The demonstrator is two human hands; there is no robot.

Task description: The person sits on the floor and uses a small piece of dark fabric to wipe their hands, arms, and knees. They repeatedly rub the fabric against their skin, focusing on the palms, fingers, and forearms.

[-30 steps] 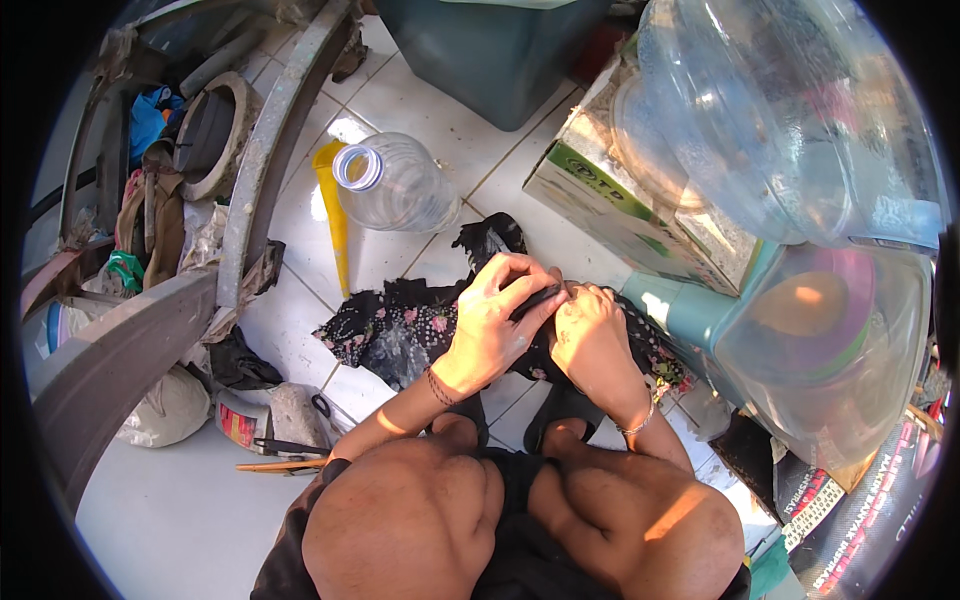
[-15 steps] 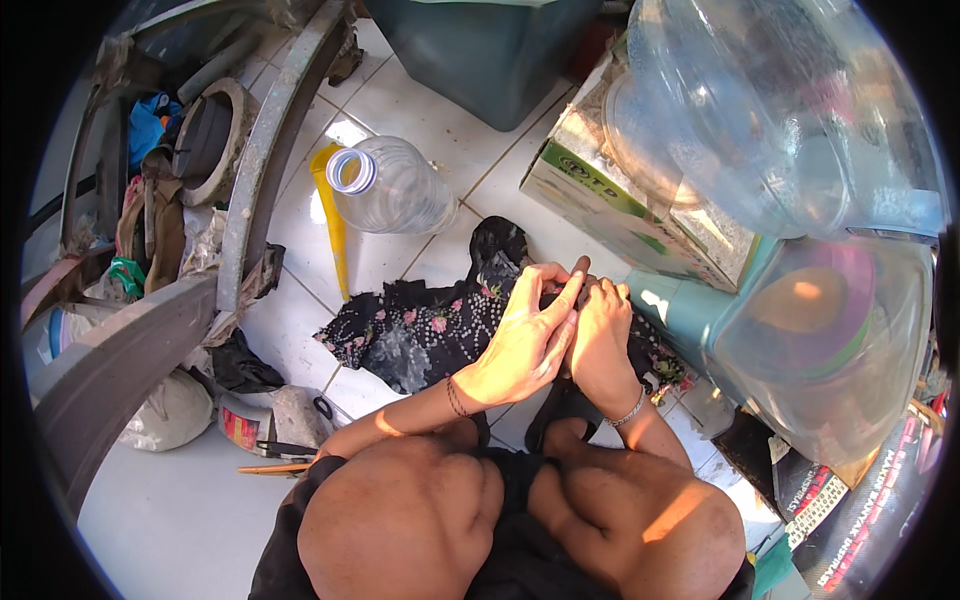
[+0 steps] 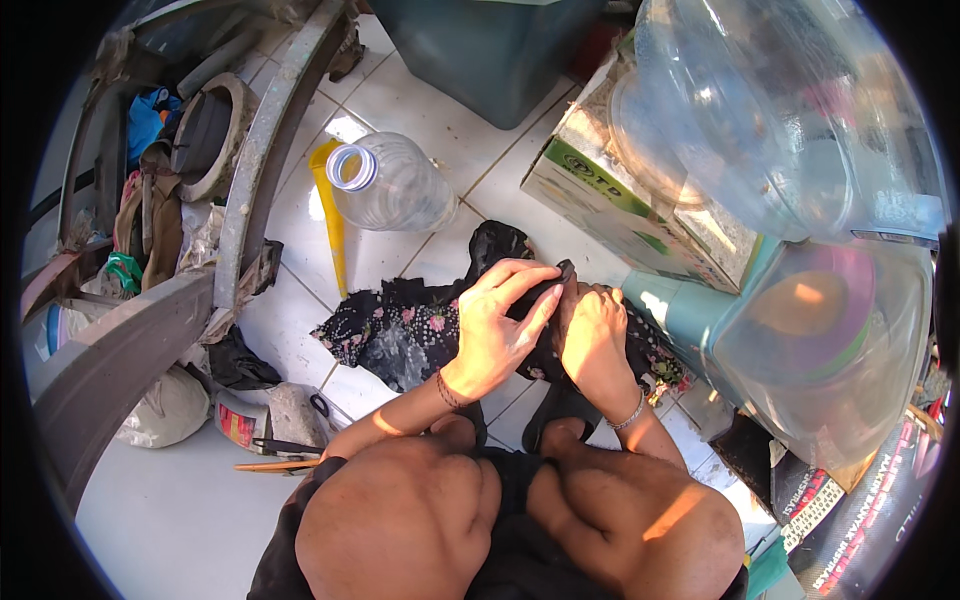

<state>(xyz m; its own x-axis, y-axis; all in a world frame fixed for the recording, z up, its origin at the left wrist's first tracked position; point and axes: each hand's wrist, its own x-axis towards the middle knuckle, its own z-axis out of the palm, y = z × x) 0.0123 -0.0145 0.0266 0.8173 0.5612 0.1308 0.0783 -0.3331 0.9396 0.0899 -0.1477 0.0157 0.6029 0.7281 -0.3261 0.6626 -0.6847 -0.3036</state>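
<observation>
From the head view, the left hand (image 3: 497, 325) and the right hand (image 3: 592, 335) meet over a black cloth (image 3: 400, 330) with small pink flowers. It lies crumpled and soft on the white tiled floor (image 3: 300, 230), just in front of the person's bare knees. The left hand's fingers (image 3: 520, 280) are stretched long and pinch a dark fold of the cloth; the right hand is curled, fingers pressed together on the same fold. Beyond the cloth lies a clear plastic bottle (image 3: 390, 185) on its side, open mouth toward the camera, with a yellow funnel (image 3: 330, 215) touching it. To the right stand a cardboard box (image 3: 620, 200) and large round clear jugs (image 3: 780, 110).
</observation>
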